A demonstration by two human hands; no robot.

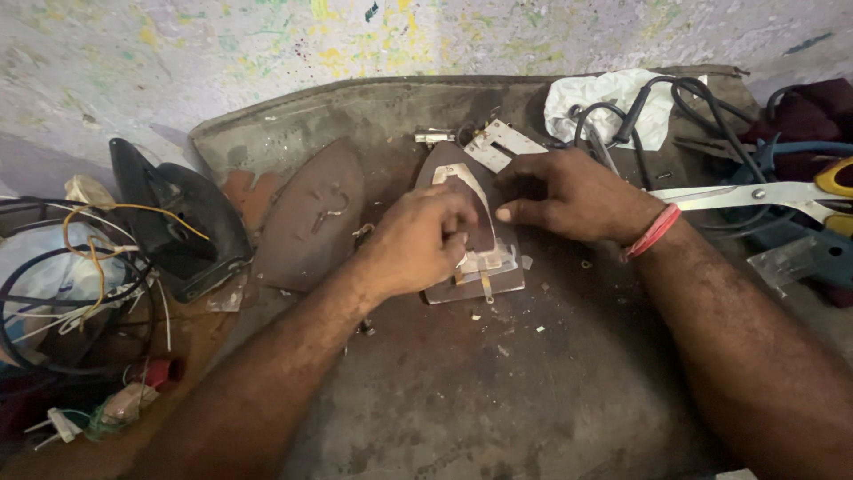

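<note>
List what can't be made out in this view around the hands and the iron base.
- Head view: middle of the iron base is hidden under the left hand.
- What the left fingers pinch is covered by the hand itself.
- Scissors handles are cut off by the right edge.
- Right hand shadows the part beneath its palm.

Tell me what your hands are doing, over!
Left hand and right hand both on the iron soleplate, pressing its pale inner sheet. Second soleplate lies left, scissors right. Scraps around, nothing blocking.
</note>
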